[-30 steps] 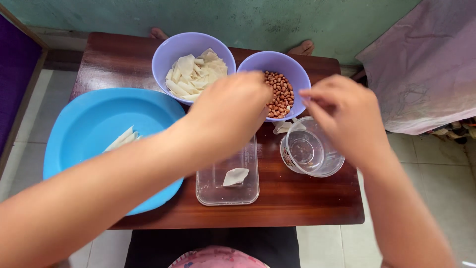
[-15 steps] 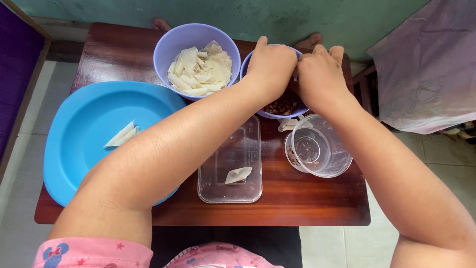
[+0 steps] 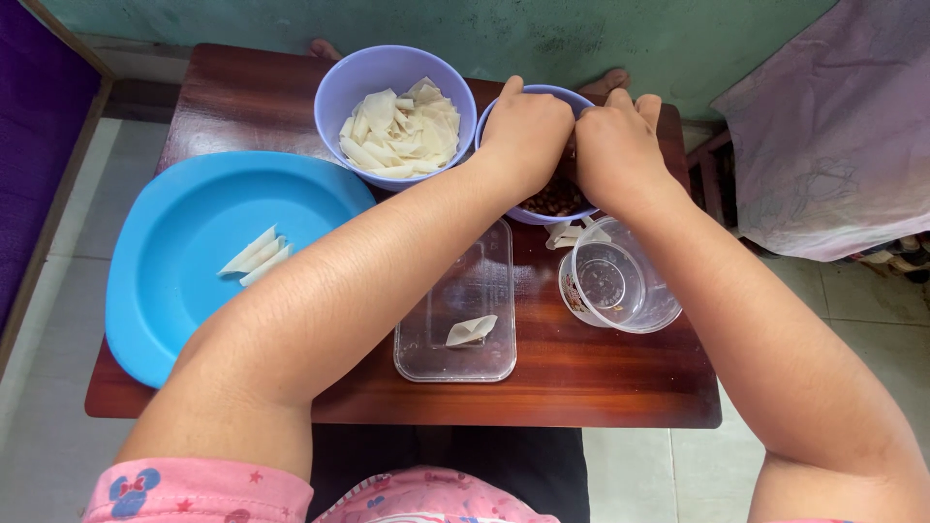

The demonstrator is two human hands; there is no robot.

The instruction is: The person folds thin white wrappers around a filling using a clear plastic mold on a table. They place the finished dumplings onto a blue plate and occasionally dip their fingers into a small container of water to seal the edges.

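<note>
Hands point(image 3: 572, 145) hiding nut bowl point(image 3: 557, 203) contents

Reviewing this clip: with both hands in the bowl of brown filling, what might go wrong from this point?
1. Both the left hand and right hand work over the far bowl of brown filling, which hides most of it; bits could drop onto the table.
2. The right forearm passes just above the clear round cup; drawing back might knock it.
3. The left forearm crosses over the clear rectangular tray and the blue plate; a low pull-back could shove either.
</note>
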